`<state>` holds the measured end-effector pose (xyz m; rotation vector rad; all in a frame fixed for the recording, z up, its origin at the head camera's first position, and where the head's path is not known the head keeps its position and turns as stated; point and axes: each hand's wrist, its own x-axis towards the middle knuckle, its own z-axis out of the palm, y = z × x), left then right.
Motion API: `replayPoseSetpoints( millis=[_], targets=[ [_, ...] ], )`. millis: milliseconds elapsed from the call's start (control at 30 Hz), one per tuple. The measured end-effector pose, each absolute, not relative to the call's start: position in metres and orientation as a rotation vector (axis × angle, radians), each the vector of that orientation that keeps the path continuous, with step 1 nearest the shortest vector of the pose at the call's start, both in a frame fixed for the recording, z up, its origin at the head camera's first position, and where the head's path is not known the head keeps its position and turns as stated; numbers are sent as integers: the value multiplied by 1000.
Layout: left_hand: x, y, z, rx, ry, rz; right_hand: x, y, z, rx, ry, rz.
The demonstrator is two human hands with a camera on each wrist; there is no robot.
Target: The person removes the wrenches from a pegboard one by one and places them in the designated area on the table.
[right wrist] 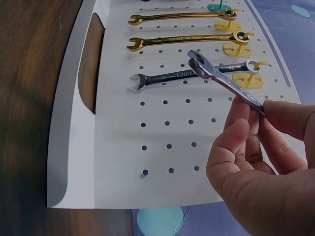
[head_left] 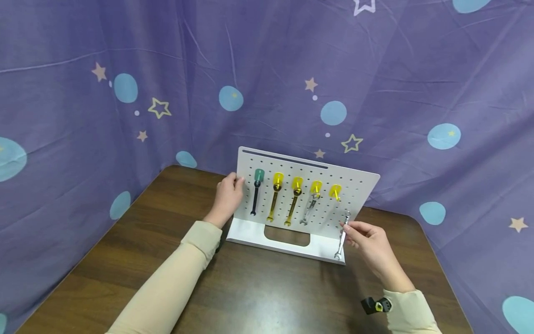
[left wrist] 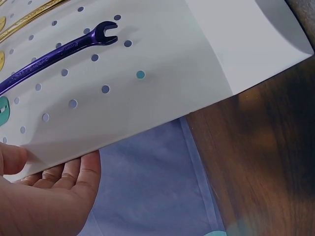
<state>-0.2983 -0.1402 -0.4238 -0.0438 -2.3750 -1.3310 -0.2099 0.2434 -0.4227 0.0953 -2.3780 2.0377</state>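
1. The right hand (head_left: 370,242) pinches the held silver wrench (right wrist: 231,84) between thumb and fingertips; the left hand (head_left: 228,195) grips the side edge of the white pegboard (head_left: 358,186), thumb in front and fingers behind.
2. The held silver wrench stands tilted before the board's lower right part, ring end up; whether it touches the board is hard to tell.
3. It looks like polished metal, so it is probably stiff, fairly light and hardly fragile, but slick enough to swivel in a fingertip pinch. The plain shank seems the best place to hold, leaving both ends free.
4. The head view shows its ring end above the fingers and the rightmost yellow hook (head_left: 335,191); the right hand hides both in the right wrist view.
5. That view instead shows raised lettering on the hanging silver wrench (right wrist: 172,77).
6. The left wrist view gives a purple wrench (left wrist: 54,59) its colour, which looks nearly black from the head.
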Motion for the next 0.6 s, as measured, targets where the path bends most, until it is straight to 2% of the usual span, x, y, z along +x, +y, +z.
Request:
replayPoseSetpoints(
  millis=[600],
  targets=[
    [-298,-140,-422,-40,-2380,-1346,-200,260,-438,-31,-2426,1987]
  ],
)
